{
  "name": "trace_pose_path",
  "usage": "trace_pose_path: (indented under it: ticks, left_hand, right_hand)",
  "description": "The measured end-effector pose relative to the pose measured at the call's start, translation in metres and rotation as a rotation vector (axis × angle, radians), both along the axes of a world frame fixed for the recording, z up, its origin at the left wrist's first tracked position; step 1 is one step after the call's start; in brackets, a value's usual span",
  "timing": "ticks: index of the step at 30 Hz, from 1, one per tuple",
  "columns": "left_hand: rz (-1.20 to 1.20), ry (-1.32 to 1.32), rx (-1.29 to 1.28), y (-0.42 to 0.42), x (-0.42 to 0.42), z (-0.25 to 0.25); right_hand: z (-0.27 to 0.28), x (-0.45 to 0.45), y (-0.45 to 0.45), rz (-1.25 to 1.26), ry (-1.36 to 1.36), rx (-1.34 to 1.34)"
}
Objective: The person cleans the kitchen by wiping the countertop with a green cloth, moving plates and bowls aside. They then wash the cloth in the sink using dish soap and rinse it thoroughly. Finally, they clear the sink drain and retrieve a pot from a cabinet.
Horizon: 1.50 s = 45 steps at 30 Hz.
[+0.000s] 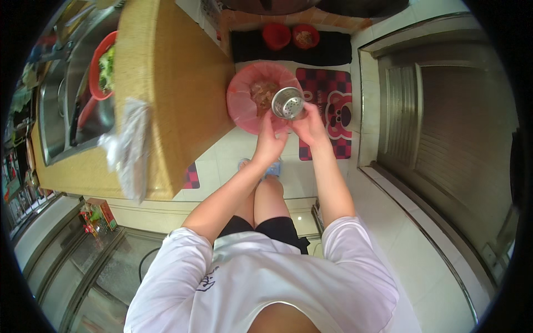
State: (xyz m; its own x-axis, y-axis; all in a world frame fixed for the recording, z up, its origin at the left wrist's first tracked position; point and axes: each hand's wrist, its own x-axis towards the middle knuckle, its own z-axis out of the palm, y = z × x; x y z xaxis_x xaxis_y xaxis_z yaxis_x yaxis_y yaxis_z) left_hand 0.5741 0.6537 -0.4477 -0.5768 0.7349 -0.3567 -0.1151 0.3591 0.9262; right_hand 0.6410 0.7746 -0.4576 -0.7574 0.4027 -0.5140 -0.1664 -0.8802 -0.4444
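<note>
A perforated stainless-steel strainer basket (287, 103) is held tilted above a bin lined with a pink plastic bag (241, 104). My right hand (310, 127) grips the basket's right and lower side. Close to its lower left edge is my left hand (270, 139), thumb and fingers apart; I cannot tell whether they touch the basket. Wet-looking food scraps (263, 95) lie inside the bin liner, partly hidden behind the basket.
Left stands a wooden-sided counter (187, 79) with a steel sink (54, 120), a red colander of greens (106, 73) and a crumpled plastic bag (135, 154). Two red bowls (276, 36) sit on a black mat (250, 45) ahead. A bear-patterned mat (327, 145) and a door (454, 104) are at right.
</note>
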Motion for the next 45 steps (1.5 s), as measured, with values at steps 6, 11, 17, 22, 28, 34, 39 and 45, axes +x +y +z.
trace_pose_path:
  ticks: [6, 11, 17, 22, 28, 34, 39, 45]
  left_hand:
    - [-0.017, 0.253, 0.262, -0.003, -0.009, 0.216]
    - [-0.113, 0.46, 0.54, -0.026, -0.047, 0.297]
    - [0.06, 0.56, 0.669, -0.063, -0.073, 0.324]
    - [0.136, 1.0, 0.517, -0.081, -0.089, 0.33]
    - [0.089, 1.152, 0.554, -0.069, -0.088, 0.319]
    - [0.12, 1.01, 0.463, -0.054, -0.076, 0.304]
    - [0.102, 0.959, 0.385, -0.034, -0.058, 0.282]
    - [0.128, 0.868, 0.304, -0.016, -0.046, 0.231]
  right_hand:
    - [0.161, 0.011, -0.004, 0.107, 0.368, -0.177]
    - [0.277, -0.022, -0.036, 0.07, 0.321, 0.1]
    - [0.345, -0.065, -0.059, 0.213, 0.052, 0.472]
    - [0.383, -0.046, -0.066, 0.365, -0.056, 1.214]
    - [0.39, -0.049, -0.076, 0.632, -0.166, 1.587]
    - [0.358, -0.037, -0.05, 0.375, -0.177, 1.556]
    - [0.328, -0.032, -0.018, 0.437, -0.256, 1.691]
    - [0.274, -0.031, 0.008, 0.631, -0.099, 1.934]
